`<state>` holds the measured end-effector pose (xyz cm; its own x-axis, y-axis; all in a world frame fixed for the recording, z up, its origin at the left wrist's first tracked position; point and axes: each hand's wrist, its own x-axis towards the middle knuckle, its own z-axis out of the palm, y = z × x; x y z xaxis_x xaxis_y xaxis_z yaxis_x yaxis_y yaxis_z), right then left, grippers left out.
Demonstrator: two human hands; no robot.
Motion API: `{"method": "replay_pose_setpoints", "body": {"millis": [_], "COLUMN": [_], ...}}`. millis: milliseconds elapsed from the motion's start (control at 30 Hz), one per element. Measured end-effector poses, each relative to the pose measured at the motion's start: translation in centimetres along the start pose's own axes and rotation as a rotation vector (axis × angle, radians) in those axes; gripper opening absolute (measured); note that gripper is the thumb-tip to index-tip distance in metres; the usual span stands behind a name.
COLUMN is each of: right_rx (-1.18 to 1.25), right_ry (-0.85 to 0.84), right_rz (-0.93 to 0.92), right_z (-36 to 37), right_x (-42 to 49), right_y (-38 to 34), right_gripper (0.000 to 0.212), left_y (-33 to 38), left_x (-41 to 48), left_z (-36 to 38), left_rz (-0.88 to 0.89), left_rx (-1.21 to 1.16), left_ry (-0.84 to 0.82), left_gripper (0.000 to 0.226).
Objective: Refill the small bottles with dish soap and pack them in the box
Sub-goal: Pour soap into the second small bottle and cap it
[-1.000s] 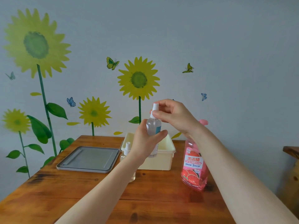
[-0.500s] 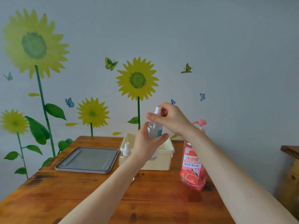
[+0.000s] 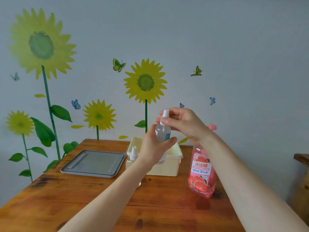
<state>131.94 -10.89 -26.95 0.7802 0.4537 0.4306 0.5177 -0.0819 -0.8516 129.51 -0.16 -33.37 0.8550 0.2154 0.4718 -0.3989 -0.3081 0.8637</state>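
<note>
Wooden tabletop point(image 3: 83, 198), one small bottle point(image 3: 163, 131) raised above it.
A grey tray point(image 3: 93, 163) lies at the left, just beside a cream box point(image 3: 179, 155); the pink dish soap bottle point(image 3: 201, 173) stands upright to the right of the box. The left hand point(image 3: 153, 149) wraps the clear small bottle's body in front of the box, while the right hand point(image 3: 182, 124) pinches its white spray cap point(image 3: 165, 113), possibly loosened. A second small bottle point(image 3: 133, 156) stands behind the left wrist.
</note>
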Motion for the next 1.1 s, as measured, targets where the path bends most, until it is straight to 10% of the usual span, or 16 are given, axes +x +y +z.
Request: {"method": "replay_pose_setpoints", "body": {"millis": [433, 633, 1100], "right_rx": [-0.11, 0.122, -0.188], "right_ry": [0.175, -0.042, 0.346], "right_rz": [-0.077, -0.006, -0.116], "right_z": [1.1, 0.4, 3.5], "right_x": [0.3, -0.2, 0.0], "right_y": [0.2, 0.2, 1.7], "right_gripper": [0.017, 0.013, 0.011], "left_y": [-0.4, -0.1, -1.2], "left_x": [-0.1, -0.2, 0.2], "left_z": [-0.6, -1.1, 0.5], "left_rz": [-0.001, -0.044, 0.087], "left_rx": [-0.02, -0.116, 0.014], "left_ry": [-0.003, -0.136, 0.141], "left_gripper": [0.044, 0.041, 0.035]}}
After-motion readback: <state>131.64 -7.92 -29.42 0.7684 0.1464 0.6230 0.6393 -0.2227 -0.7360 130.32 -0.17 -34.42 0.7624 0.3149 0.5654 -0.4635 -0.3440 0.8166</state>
